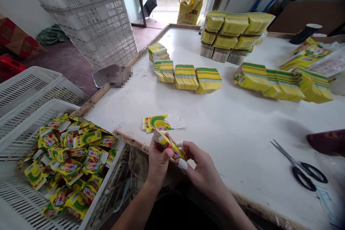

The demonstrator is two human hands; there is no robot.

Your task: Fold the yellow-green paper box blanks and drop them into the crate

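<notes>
Between both hands, over the table's front edge, is a small yellow printed carton (172,148), tilted, with a white flap standing out at its upper left end. My left hand (159,161) is closed round its left side, thumb across the front. My right hand (198,161) pinches the lower right end; its thumb and index fingertips are wrapped in white tape. Just beyond the hands lies a flat unfolded carton (157,123) with white flaps. At the left, a white plastic crate (16,183) holds many folded cartons (68,165).
Bundles of flat cartons (185,77) stand across the white table (229,125), with a taller stack (229,32) behind. Black-handled scissors (299,167) and a dark cup (327,142) lie at the right. Tall stacked crates (88,10) rise past the wooden left edge.
</notes>
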